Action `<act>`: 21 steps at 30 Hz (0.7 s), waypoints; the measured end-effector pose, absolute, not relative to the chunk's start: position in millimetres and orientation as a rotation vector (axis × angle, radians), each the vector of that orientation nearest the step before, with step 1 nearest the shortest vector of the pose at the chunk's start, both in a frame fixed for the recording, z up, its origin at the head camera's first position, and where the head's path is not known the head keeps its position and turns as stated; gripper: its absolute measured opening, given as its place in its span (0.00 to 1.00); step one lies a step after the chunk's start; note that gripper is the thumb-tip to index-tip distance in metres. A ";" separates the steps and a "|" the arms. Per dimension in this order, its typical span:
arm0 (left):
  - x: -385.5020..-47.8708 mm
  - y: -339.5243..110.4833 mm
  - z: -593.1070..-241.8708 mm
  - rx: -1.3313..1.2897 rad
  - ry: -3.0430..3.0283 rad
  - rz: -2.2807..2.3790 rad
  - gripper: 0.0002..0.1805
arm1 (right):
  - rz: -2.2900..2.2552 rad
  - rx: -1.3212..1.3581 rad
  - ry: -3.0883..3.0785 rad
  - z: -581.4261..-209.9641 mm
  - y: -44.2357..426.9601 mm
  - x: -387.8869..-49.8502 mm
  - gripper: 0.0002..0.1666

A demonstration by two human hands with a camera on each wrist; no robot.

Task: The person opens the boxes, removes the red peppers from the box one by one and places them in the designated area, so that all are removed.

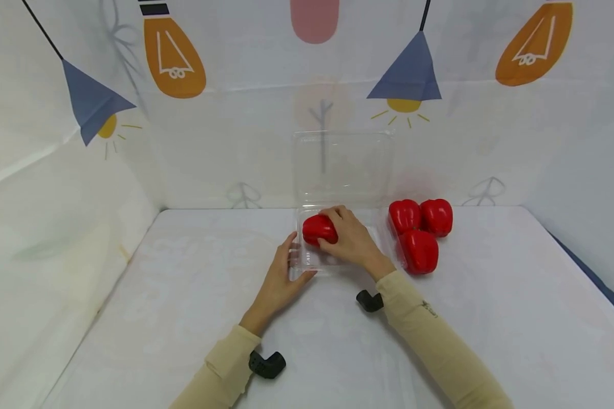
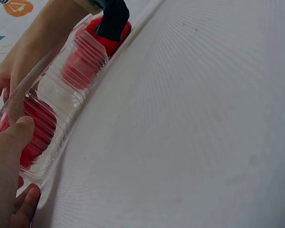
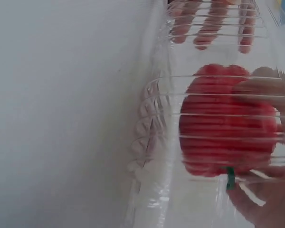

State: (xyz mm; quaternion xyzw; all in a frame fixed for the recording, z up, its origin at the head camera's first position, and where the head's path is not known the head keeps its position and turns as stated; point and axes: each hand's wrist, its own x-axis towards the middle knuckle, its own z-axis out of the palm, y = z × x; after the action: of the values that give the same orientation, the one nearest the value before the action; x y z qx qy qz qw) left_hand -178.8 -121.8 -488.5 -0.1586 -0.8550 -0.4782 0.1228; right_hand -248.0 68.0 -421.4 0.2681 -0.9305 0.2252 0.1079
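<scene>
A clear plastic box (image 1: 314,260) lies at the table's back edge, its hinged lid (image 1: 344,165) raised against the backdrop. My right hand (image 1: 353,236) reaches into it and grips a red bell pepper (image 1: 318,229) at the box's left side. The green stem of that bell pepper (image 3: 228,123) shows through the ribbed wall in the right wrist view. Around the box's front left corner, my left hand (image 1: 281,278) has its straight fingers along the left wall and its thumb (image 2: 24,126) against the front wall. Whether the held pepper touches the box floor cannot be told.
Three more red bell peppers, one at the back left (image 1: 404,215), one at the back right (image 1: 437,217) and one in front (image 1: 419,251), sit close beside the box's right wall. A white cloth backdrop (image 1: 225,142) with printed lamps stands behind the table (image 1: 194,272).
</scene>
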 end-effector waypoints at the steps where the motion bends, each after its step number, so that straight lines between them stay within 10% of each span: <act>1: -179.0 -121.9 -488.6 -0.462 -2.492 -1.395 0.50 | 0.661 0.797 -2.732 -421.1 69.0 -247.6 0.32; 21: -179.4 -122.0 -487.5 -0.490 -2.463 -1.429 0.49 | 0.955 0.815 -2.657 -416.4 91.9 -230.7 0.28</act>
State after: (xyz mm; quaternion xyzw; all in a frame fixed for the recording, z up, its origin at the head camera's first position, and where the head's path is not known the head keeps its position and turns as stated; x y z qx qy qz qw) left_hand -179.4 -122.0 -487.5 -0.1681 -0.8456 -0.4908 0.1258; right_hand -230.7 91.9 -416.4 0.2757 -0.8995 0.3234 0.1010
